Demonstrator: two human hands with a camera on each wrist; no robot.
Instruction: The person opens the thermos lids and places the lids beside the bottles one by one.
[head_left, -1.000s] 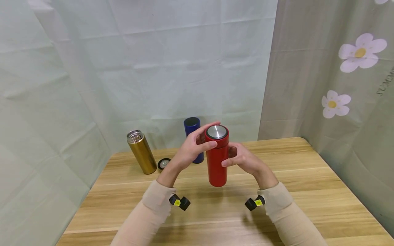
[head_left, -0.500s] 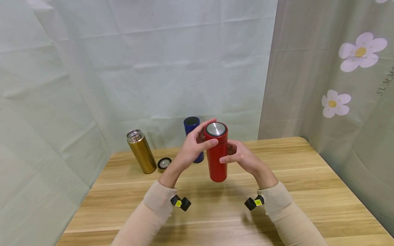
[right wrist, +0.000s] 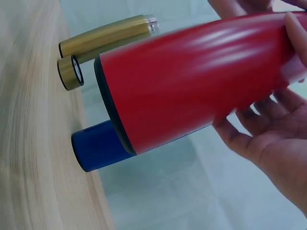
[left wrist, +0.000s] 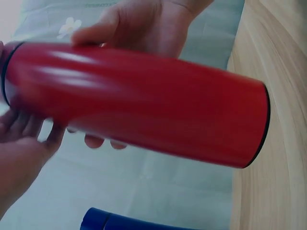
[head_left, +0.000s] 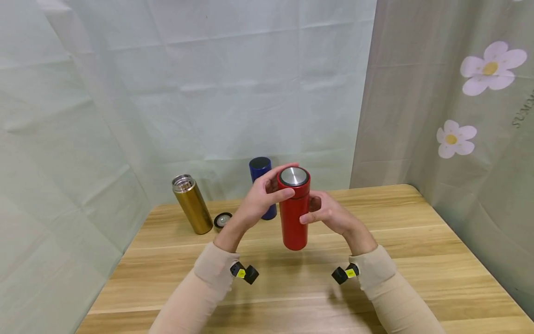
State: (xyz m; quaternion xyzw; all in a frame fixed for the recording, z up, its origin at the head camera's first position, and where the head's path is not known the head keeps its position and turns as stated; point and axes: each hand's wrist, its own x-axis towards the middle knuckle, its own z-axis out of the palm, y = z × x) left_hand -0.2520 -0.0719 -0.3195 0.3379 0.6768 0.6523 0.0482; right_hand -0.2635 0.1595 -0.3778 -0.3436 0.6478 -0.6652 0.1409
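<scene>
The red bottle point(head_left: 295, 227), with a shiny silver top, is up in the air over the middle of the table point(head_left: 375, 273). The person's left hand point(head_left: 255, 202), at nine o'clock from it, is curled round the top part. The right hand point(head_left: 331, 215), at three o'clock, grips the body a bit lower. At ten o'clock a blue bottle point(head_left: 258, 172) stands behind the left hand. Over at nine o'clock I see a gold bottle point(head_left: 193, 206) with its mouth bare — and a small gold lid point(head_left: 223, 220) right beside it. Way out at two o'clock, the curtain point(head_left: 400, 116) has big white flowers point(head_left: 500, 76) and some writing point(head_left: 523, 112) — I can read "SUMM", then it gets cut off.
</scene>
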